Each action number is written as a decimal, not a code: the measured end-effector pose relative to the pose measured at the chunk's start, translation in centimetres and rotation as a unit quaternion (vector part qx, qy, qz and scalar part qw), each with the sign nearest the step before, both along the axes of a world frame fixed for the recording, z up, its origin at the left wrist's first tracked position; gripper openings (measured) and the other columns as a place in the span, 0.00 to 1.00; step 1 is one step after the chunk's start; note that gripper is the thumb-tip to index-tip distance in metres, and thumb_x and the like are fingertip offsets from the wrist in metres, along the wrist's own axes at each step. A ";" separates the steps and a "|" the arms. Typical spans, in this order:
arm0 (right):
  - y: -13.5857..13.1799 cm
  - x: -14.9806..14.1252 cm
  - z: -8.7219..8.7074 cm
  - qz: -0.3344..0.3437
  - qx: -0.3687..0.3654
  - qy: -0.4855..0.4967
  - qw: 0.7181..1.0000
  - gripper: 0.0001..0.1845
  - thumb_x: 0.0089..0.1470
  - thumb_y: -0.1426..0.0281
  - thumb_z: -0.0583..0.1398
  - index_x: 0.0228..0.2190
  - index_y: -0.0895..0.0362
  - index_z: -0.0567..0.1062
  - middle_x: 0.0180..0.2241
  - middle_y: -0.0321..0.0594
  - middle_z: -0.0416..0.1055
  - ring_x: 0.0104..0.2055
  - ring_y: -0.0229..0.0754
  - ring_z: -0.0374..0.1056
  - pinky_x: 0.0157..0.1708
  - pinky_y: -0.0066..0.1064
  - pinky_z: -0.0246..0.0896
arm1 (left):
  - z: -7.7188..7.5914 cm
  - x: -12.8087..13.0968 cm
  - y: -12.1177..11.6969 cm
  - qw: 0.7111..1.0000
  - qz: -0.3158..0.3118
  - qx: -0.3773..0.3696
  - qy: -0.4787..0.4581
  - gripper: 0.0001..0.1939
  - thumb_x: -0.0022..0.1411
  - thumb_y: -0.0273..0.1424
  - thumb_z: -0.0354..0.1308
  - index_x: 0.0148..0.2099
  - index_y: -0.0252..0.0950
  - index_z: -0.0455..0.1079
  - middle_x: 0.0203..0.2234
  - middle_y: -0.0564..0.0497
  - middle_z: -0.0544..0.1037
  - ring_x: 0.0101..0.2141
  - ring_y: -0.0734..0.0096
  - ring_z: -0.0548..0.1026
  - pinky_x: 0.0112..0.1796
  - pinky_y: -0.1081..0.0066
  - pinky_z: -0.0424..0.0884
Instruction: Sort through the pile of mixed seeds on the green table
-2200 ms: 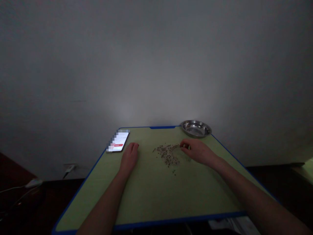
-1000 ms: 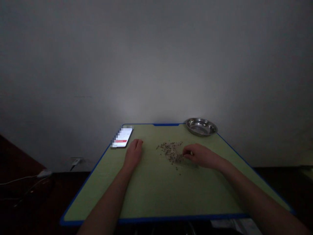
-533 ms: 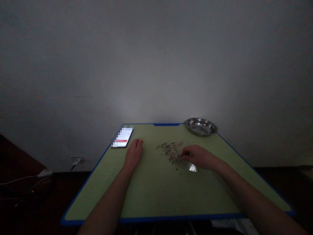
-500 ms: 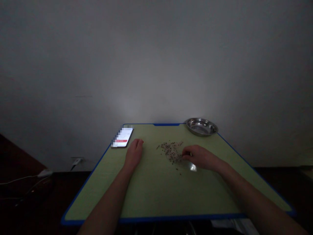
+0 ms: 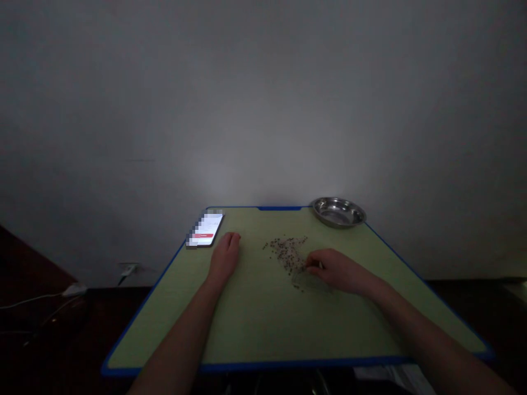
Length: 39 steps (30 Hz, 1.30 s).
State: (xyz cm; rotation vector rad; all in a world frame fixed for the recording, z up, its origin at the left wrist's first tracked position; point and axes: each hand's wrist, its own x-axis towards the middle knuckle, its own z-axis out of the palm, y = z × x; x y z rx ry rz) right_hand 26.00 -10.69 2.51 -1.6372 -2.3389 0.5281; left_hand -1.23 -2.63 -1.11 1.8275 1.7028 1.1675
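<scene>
My right hand [image 5: 331, 267] is closed in a pinch at the right edge of a scatter of small dark grains or beads [image 5: 288, 255]. Its thumb and forefinger meet on a faint see-through plastic piece [image 5: 310, 282], which spreads below the fingertips; its exact kind is hard to make out in the dim light. My left hand [image 5: 225, 255] rests on the table left of the grains, its fingers curled together and nothing visible in it.
A shiny metal bowl [image 5: 338, 213] sits at the table's far right corner. On the far left lies a phone [image 5: 209, 227] with a lit screen. The green table [image 5: 255, 329] has a blue rim and stands against a grey wall [image 5: 263, 109].
My right hand has dipped slightly toward me. The bright reflection below it is gone, and the see-through piece now reaches over the nearest grains. My left hand stays in place.
</scene>
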 end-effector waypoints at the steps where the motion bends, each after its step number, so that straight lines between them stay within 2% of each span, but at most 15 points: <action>1: 0.0 -0.2 0.0 -0.004 0.004 -0.002 1.000 0.10 0.51 0.70 0.56 0.32 0.57 0.77 0.30 0.41 0.75 0.31 0.40 0.67 0.30 0.28 0.56 | 0.0 0.0 0.0 1.000 0.002 -0.001 0.000 0.16 0.60 0.41 0.39 0.31 0.38 0.63 0.29 0.50 0.70 0.34 0.66 0.68 0.36 0.67 0.63; 13: 0.8 -0.3 -0.1 -0.060 0.045 -0.052 0.996 0.10 0.52 0.70 0.55 0.31 0.56 0.77 0.32 0.43 0.76 0.33 0.41 0.68 0.31 0.29 0.54 | -0.1 -0.1 -0.1 1.000 -0.005 0.011 0.001 0.17 0.61 0.41 0.39 0.31 0.37 0.63 0.29 0.50 0.70 0.34 0.67 0.68 0.37 0.67 0.64; 28: 1.1 -1.8 0.6 0.002 0.054 -0.041 0.998 0.08 0.52 0.70 0.57 0.32 0.55 0.76 0.33 0.40 0.75 0.33 0.40 0.67 0.31 0.28 0.52 | 0.1 0.0 -0.2 1.000 0.001 -0.001 0.005 0.17 0.61 0.41 0.40 0.32 0.37 0.64 0.31 0.49 0.72 0.35 0.66 0.69 0.37 0.67 0.63; 39: -0.4 -2.5 0.3 0.063 -0.009 0.019 0.998 0.08 0.51 0.71 0.57 0.32 0.57 0.77 0.30 0.38 0.74 0.31 0.38 0.67 0.31 0.26 0.55 | 0.0 0.0 0.0 1.000 0.000 0.004 0.008 0.16 0.60 0.40 0.40 0.31 0.37 0.63 0.31 0.49 0.72 0.35 0.66 0.69 0.38 0.67 0.62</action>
